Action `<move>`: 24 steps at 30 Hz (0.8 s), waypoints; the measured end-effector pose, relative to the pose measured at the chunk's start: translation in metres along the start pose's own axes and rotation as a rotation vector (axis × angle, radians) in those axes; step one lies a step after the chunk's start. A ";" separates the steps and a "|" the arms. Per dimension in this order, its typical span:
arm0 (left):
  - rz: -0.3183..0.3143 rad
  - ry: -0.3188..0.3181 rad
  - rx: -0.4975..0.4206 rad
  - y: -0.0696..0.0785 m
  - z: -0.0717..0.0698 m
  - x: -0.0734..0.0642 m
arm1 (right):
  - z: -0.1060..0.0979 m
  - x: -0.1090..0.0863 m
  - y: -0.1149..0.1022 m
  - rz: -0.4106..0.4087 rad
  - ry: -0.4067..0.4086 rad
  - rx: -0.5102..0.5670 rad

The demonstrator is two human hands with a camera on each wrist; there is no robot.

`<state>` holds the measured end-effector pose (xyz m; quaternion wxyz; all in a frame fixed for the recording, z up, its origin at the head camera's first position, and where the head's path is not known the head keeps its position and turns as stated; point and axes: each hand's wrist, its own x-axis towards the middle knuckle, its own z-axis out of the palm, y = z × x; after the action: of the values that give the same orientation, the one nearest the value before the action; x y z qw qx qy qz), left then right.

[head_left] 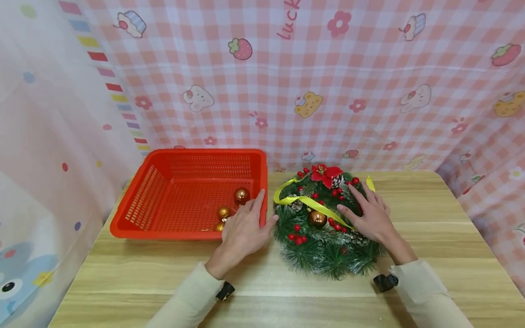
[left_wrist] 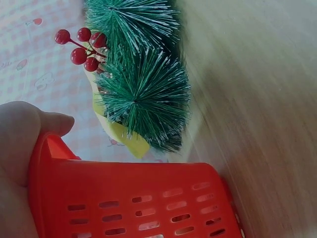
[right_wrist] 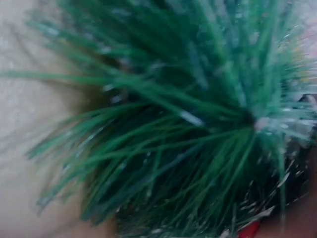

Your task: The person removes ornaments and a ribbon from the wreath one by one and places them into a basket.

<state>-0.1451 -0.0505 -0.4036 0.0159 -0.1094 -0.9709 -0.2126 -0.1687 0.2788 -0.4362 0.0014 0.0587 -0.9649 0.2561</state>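
Observation:
A green Christmas wreath [head_left: 328, 259] lies on the table with red berries, pine cones, a red poinsettia [head_left: 326, 175] and a copper-coloured ball [head_left: 317, 218] on it. Across it loops a yellow ribbon [head_left: 303, 199]. My right hand [head_left: 369, 216] rests on the wreath's right side with fingers spread. Left of the wreath is a red plastic basket [head_left: 135, 233]. My left hand [head_left: 244, 232] lies over its right rim, index finger straight, thumb [left_wrist: 57, 122] stretched out past the rim. Close to these fingers in the basket are a larger copper ball [head_left: 242, 196] and small gold balls [head_left: 224, 212].
The wooden table [head_left: 311, 307] ends at a pink checked cloth [head_left: 262, 127] hanging behind it. A white patterned cloth [head_left: 53, 136] hangs on the left. Green bristles fill most of the blurred right wrist view.

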 end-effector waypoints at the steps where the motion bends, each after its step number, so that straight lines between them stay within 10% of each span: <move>1: 0.004 0.008 0.003 0.000 0.000 0.000 | 0.001 0.000 0.001 0.000 -0.004 0.005; 6: 0.058 0.115 0.017 0.000 0.003 0.000 | 0.004 0.000 0.005 -0.010 -0.002 0.007; 14: 0.310 0.415 -0.148 0.013 0.006 -0.004 | 0.008 -0.001 0.006 -0.008 -0.008 -0.011; 24: 0.302 0.170 -0.372 0.057 0.017 -0.001 | 0.007 -0.002 0.004 0.003 -0.003 -0.020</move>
<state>-0.1317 0.0067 -0.3963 0.1086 -0.2359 -0.8829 -0.3911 -0.1674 0.2791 -0.4443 0.0000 0.0577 -0.9674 0.2466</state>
